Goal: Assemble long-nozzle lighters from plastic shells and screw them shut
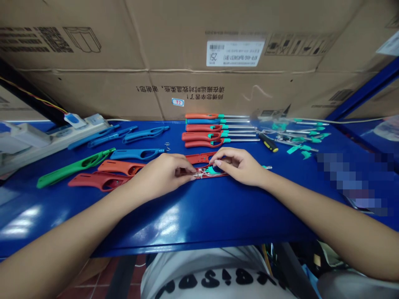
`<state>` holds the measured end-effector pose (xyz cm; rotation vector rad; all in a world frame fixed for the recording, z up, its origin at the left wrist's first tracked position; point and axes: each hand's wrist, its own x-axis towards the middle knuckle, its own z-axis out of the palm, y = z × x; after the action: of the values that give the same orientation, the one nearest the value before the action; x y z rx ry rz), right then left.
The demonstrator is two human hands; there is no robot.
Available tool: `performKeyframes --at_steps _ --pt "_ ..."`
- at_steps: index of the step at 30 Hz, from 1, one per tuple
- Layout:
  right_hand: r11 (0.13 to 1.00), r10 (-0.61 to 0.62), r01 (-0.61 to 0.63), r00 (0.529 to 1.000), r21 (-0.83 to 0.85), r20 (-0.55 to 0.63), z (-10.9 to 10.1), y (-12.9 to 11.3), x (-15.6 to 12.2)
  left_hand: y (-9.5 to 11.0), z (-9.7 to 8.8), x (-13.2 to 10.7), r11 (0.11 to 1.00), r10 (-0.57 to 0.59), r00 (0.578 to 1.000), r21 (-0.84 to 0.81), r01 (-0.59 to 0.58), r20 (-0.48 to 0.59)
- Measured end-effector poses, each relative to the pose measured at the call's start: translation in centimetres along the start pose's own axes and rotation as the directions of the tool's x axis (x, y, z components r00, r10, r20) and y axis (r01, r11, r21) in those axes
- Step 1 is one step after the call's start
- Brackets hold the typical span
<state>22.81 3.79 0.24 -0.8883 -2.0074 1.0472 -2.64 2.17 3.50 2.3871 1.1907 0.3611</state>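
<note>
Between my hands lies an opened red long-nosed lighter (215, 175), its inner parts exposed: a teal trigger piece (212, 170), white wires and a small metallic part (198, 175). My left hand (170, 172) pinches at that metallic part at the left end. Over the teal piece, my right hand (241, 166) is closed, thumb and index finger together at the casing; the fingertips partly cover what they grip. A metal tip (267, 167) sticks out beyond my right hand. Just behind lies a separate red half shell (199, 158), partly hidden by my right fingers.
Assembled lighters (204, 136) lie in a row behind. Blue, green (75, 168), orange and red shells are on the left, near small screws (167, 146) and a power strip (62, 135). A screwdriver (268, 142) and teal-and-metal inner parts (307, 133) lie right. A cardboard box (174, 41) walls the back.
</note>
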Motion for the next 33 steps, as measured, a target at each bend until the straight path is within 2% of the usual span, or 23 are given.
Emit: performKeyframes --at_steps 4,8,14,17,28,33 --pt "0.999 -0.015 0.017 0.999 -0.049 0.03 -0.1 -0.1 -0.1 0.0 0.0 -0.1 1.0 0.012 1.0 0.008 -0.012 -0.003" --pt "0.989 -0.108 0.116 0.99 -0.091 0.087 -0.2 -0.3 -0.2 -0.1 0.1 0.2 1.0 0.019 1.0 -0.009 -0.019 -0.024" --pt "0.927 -0.265 0.311 0.939 -0.211 0.219 -0.1 -0.5 -0.5 0.0 0.3 0.0 0.999 0.029 0.999 -0.019 -0.029 -0.014" --pt "0.899 -0.307 0.368 0.917 -0.238 0.255 -0.1 -0.6 -0.6 0.2 0.3 -0.1 0.999 0.043 0.999 -0.003 -0.043 -0.022" --pt "0.856 -0.3 0.396 0.904 -0.332 0.304 -0.1 -1.1 -1.0 0.4 0.6 -0.2 0.999 0.034 0.999 0.017 -0.033 -0.028" --pt "0.862 -0.294 0.386 0.908 -0.328 0.298 -0.2 -0.9 -1.0 0.4 0.6 -0.3 0.999 0.053 0.998 0.01 -0.053 -0.044"
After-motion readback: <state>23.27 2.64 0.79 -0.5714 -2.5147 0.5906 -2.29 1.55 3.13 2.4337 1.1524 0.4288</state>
